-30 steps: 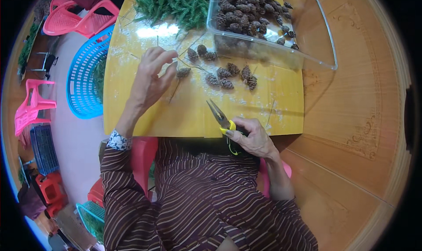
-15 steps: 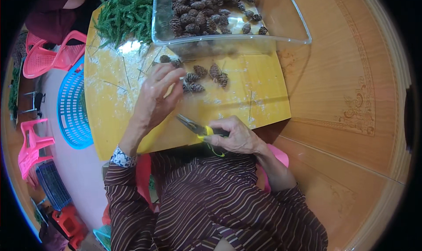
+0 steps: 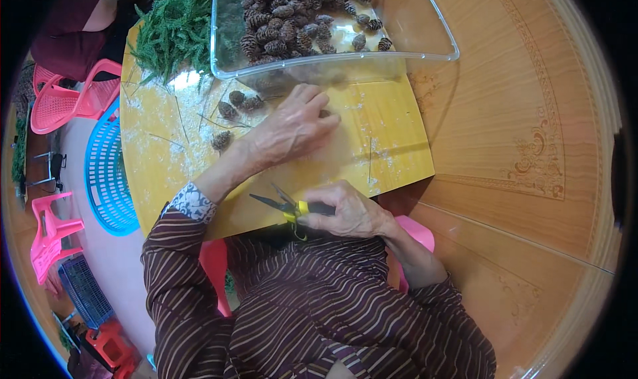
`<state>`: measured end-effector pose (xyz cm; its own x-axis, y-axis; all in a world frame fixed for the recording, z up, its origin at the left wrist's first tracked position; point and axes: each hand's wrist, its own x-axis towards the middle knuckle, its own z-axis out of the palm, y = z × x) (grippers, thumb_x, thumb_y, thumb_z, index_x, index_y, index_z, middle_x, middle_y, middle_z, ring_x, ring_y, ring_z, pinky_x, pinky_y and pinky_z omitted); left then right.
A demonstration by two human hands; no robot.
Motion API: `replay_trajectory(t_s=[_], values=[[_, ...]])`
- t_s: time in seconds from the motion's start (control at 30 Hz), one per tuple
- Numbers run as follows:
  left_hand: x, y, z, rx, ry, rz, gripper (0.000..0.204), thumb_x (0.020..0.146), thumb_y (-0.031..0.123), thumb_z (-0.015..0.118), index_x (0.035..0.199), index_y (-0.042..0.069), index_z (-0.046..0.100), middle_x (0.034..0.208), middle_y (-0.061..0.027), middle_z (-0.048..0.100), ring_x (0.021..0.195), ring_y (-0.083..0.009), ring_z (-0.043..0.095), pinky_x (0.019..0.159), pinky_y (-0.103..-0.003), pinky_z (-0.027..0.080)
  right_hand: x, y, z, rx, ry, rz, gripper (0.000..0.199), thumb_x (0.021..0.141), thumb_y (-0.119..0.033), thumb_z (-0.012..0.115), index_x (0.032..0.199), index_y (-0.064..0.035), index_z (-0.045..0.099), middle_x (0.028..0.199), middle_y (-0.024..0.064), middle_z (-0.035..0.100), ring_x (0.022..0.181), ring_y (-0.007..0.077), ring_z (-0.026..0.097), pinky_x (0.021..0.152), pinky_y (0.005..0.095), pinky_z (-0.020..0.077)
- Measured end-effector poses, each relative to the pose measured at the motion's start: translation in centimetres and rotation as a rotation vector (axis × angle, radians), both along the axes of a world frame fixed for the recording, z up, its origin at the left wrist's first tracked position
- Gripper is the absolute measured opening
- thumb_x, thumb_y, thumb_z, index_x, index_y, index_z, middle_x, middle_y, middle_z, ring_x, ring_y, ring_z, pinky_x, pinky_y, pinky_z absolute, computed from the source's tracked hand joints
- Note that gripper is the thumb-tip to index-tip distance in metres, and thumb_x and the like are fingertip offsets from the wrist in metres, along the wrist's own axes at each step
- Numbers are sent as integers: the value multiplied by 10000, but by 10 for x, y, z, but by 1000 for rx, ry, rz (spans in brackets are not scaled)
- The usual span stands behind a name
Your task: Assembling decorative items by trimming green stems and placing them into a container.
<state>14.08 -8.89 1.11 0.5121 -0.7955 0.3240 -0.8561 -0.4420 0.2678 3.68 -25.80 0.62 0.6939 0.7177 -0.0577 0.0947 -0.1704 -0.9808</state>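
Observation:
My left hand [image 3: 296,123] reaches across the yellow board with its fingers curled downward. Its fingertips are out of sight, so whatever they hold is hidden. To its left lie loose pine cones: one [image 3: 252,103] near the wrist, another [image 3: 227,110] further left, and a nearer one [image 3: 221,140] beside the forearm. Close to the board's front edge, my right hand [image 3: 349,209] grips a pair of snips [image 3: 292,209] with dark blades and yellow-and-black handles. The blades are spread apart and point left, with nothing between them.
A clear plastic bin [image 3: 332,59] of pine cones stands at the far side, beside a heap of green sprigs [image 3: 174,37]. Thin twigs and white flecks lie on the yellow board [image 3: 392,123]. A blue basket [image 3: 106,173] and pink chairs [image 3: 63,106] stand left; another person sits beyond.
My left hand has moved right and its fingers have turned down, covering the middle cones and uncovering cones at left. The snips' blades have opened; my right hand stays nearly in place.

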Motion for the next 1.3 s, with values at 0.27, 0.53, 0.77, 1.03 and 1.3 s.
replay_trajectory(t_s=[0.27, 0.53, 0.77, 1.03, 1.3], values=[[-37, 59, 34, -483, 293, 238, 356, 749, 69, 710, 1087, 13, 611, 977, -131, 573, 949, -261, 566, 838, -338, 454, 3, 1, -2, -61, -3, -51, 237, 872, -230, 647, 938, -3, 626, 703, 190, 594, 589, 313, 534, 583, 385, 440], [-104, 91, 20, -815, 516, 568, 596, 715, 28, 746, 1268, 39, 524, 1030, -127, 591, 951, -241, 591, 848, -344, 471, 1, 25, 19, -468, -292, -254, 216, 825, -190, 693, 932, -9, 645, 649, 155, 606, 562, 292, 597, 529, 347, 457], [-117, 90, 13, -550, 288, 508, 721, 686, 29, 777, 1325, 33, 443, 1072, -117, 592, 1036, -264, 562, 915, -409, 447, 14, 31, 24, -546, -656, -292, 206, 821, -191, 696, 921, -17, 647, 760, 144, 629, 653, 273, 609, 582, 306, 478], [-124, 77, 17, -371, 86, 404, 722, 667, 30, 787, 1302, 39, 443, 1093, -136, 578, 1038, -338, 540, 896, -433, 449, 22, 47, 25, -82, -266, -342, 224, 910, -190, 626, 980, 22, 642, 848, 81, 621, 753, 140, 584, 667, 264, 472], [-132, 66, 9, -466, 142, 389, 713, 684, 64, 783, 1302, 40, 428, 1083, -135, 579, 1013, -331, 551, 876, -422, 452, 22, 60, 11, 127, 2, -345, 173, 921, -119, 599, 960, 43, 643, 825, 95, 622, 716, 127, 584, 629, 257, 466]])
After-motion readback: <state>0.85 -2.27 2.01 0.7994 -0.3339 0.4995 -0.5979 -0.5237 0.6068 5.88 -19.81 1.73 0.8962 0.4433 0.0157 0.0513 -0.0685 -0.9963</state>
